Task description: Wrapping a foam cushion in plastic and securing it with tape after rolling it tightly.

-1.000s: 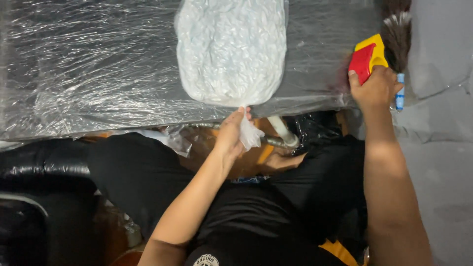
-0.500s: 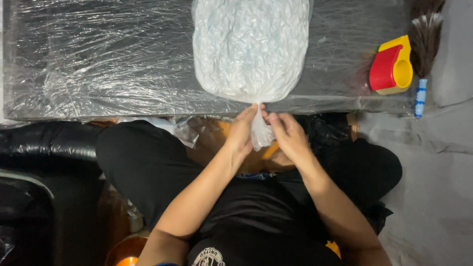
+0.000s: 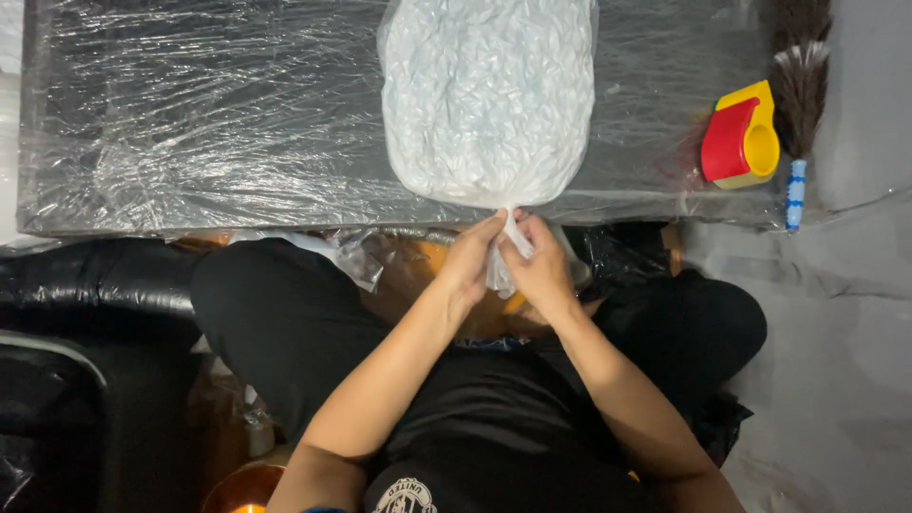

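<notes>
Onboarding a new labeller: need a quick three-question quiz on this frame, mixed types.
1. True or false: both hands grip the neck of the clear bag.
2. What lies right of the bag on the wrapped board? A) red and yellow tape dispenser B) scissors C) cup
3. What stands beside the dispenser, further right?

Key: 1 true: left hand and right hand pinch the twisted neck. 2 A. 3 a small brush with a blue and white handle.
</notes>
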